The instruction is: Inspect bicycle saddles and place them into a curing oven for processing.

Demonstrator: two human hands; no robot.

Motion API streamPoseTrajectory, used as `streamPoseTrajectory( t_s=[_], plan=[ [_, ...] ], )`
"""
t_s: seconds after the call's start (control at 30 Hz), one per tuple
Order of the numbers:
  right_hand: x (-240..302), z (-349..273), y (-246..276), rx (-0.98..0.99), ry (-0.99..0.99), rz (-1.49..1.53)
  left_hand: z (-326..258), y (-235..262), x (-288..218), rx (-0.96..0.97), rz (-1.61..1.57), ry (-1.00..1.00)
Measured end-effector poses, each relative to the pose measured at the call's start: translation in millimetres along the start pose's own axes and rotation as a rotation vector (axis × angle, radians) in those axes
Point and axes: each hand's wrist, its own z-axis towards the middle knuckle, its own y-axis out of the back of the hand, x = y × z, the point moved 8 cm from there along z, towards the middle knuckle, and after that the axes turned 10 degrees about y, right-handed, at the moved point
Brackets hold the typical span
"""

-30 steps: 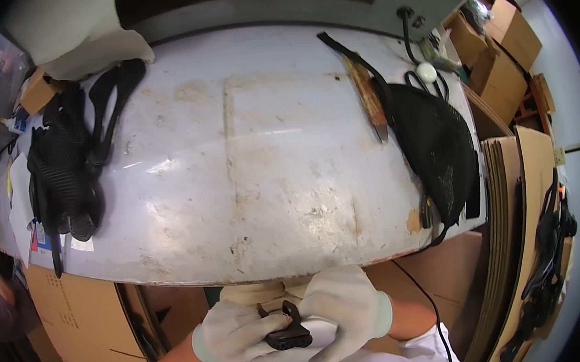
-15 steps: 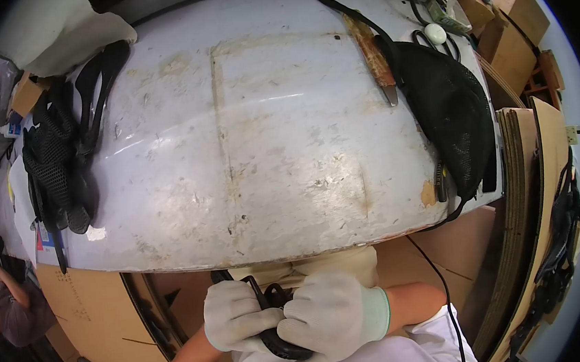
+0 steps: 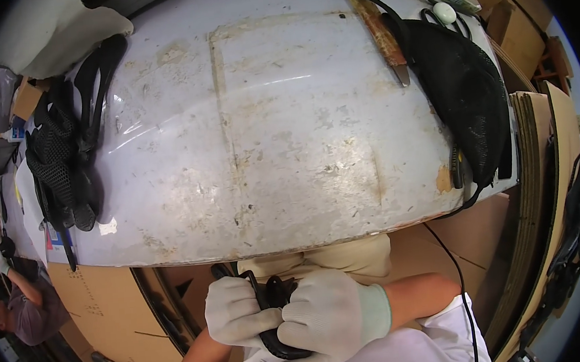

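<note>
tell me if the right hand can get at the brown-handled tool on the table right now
Probably not: the right hand grips the black curved part before the table's near edge, and the brown-handled tool lies toward the far side.

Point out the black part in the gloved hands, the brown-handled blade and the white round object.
Black part [image 3: 281,347], head view: exposed lower portion.
Brown-handled blade [image 3: 379,34], head view: middle of its handle.
White round object [image 3: 444,13], head view: its rounded surface.
</note>
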Motion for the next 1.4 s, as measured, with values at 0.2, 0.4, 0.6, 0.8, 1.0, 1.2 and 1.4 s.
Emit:
streamPoseTrajectory(
  t_s=[0.2,0.4,0.6,0.8,1.0,1.2,1.4],
  plan=[
    [-5.2,5.2,0.0,0.076,-0.056,0.043,-4.6,-0.2,5.1,-0.036,-0.071,-0.029],
    [-2.7,10.5,0.2,0.055,-0.008,0.125,-2.9,0.1,1.7,0.026,-0.17,0.011],
    [1.1,6.7,-4.7,0.0,0.098,-0.01,-1.9,-0.4,-2.3,0.012,-0.048,0.018],
    [-3.3,8.6,-5.6,0.097,-0.042,-0.012,-4.3,6.4,2.1,0.001,-0.034,0.033],
    [1.1,5.9,-3.4,0.133,-0.093,-0.114,4.8,6.7,-14.7,0.139,0.191,0.094],
    [-4.3,-6.7,1.0,0.057,0.046,-0.092,5.2,11.2,-21.8,0.081,0.344,0.2],
    [-8.8,4.9,7.8,0.053,-0.019,-0.135,25.6,13.8,-43.6,0.171,0.517,0.175]
  ],
)
